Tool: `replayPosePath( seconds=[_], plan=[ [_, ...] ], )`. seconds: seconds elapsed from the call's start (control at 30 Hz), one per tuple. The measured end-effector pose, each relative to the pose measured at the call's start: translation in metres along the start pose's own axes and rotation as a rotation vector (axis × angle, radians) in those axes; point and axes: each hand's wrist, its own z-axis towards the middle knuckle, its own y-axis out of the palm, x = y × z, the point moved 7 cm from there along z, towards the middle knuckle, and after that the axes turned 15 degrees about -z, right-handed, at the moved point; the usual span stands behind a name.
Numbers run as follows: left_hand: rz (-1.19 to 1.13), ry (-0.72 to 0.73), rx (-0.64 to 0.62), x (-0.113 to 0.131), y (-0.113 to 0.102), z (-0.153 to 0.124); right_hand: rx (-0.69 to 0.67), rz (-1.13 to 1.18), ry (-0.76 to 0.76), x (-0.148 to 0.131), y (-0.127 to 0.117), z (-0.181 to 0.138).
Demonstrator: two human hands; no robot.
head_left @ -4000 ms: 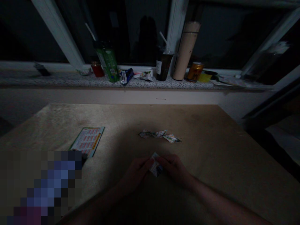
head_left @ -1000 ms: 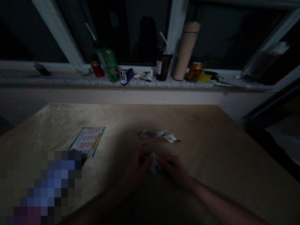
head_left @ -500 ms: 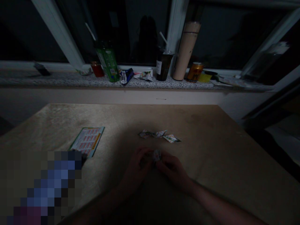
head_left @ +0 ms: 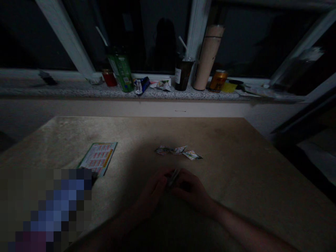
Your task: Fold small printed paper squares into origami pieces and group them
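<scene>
My left hand (head_left: pixel 153 190) and my right hand (head_left: pixel 193 189) meet low over the tan table (head_left: pixel 236 157), in dim light. Both pinch a small folded printed paper piece (head_left: pixel 173 177), which now shows edge-on between the fingertips. Beyond the hands, three folded paper pieces (head_left: pixel 178 151) lie in a short row on the table. A printed flyer (head_left: pixel 98 157) lies flat to the left.
A granite window sill (head_left: pixel 65 89) at the back carries a green carton (head_left: pixel 121 71), a red jar (head_left: pixel 109 77), a dark bottle (head_left: pixel 182 73), a tall beige cup (head_left: pixel 207 57), a gold can (head_left: pixel 218 80) and wrappers. A blurred patch covers the lower left.
The paper piece has been folded smaller and turned edge-on between my fingers. My hands have closed in around it and stayed in the same spot.
</scene>
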Motion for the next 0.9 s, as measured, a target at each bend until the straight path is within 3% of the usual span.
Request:
replayPosePath(
  seconds=[0.27,0.43,0.63,0.9],
  plan=[
    [0.019,-0.044,-0.068,-0.002,0.005,0.005,-0.002,0.008,0.017,0.001,0.001,0.001],
    [0.021,-0.112,0.001,0.001,0.004,0.009,0.010,0.003,0.076,0.005,0.000,0.000],
    [0.059,-0.154,0.101,-0.008,-0.006,0.008,0.176,-0.071,0.236,0.022,-0.009,-0.002],
    [0.046,-0.183,0.118,-0.006,-0.006,0.006,0.068,0.083,0.203,0.019,-0.001,0.000]
  ],
)
